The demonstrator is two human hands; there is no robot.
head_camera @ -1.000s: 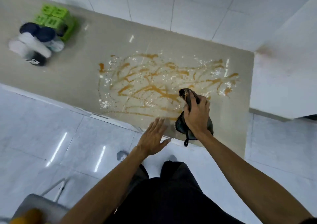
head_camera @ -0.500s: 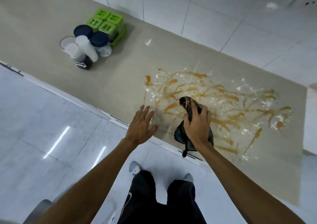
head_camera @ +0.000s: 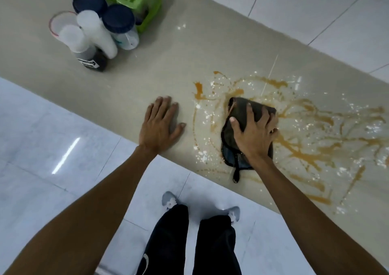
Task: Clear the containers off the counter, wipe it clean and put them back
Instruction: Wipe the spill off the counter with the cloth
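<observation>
Pressing the cloth point(head_camera: 240, 109) (lying front-to-back), the right hand point(head_camera: 255, 136) spreads.

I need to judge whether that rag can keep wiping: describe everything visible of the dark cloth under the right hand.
The dark grey-green fabric cloth lies bunched in a rough pad on the beige counter, near its front edge, at the left side of the orange-brown streaked spill. The right hand presses on top, fingers spread. A brownish smear marks its far rim, and a thin dark loop trails from its near end toward the counter's edge.
</observation>
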